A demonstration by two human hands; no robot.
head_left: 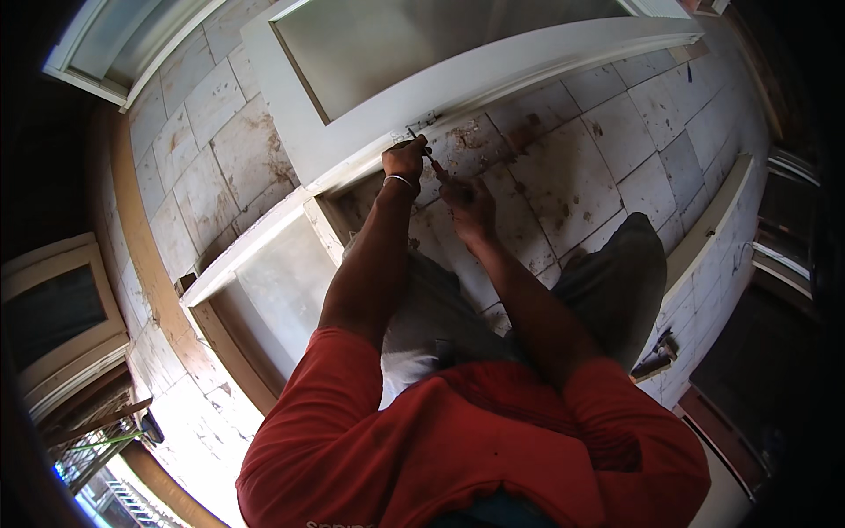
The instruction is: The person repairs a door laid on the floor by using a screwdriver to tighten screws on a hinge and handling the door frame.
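Observation:
A white door panel (370,110) with a frosted glass pane lies tilted in front of me. On its near edge sits a small metal hinge (426,121). My left hand (404,161), with a pale band at the wrist, is closed right at that edge beside the hinge; what its fingers pinch is too small to make out. My right hand (470,209) is closed round a screwdriver (440,171) with a reddish handle. The shaft points up and left toward my left fingers, and its tip is hidden there.
A second white-framed panel (198,290) lies to the left below the door. Stained floor tiles (568,172) spread around me, with debris near the hinge. A long pale board (711,224) runs along the right. Another framed panel (84,66) stands at the far left.

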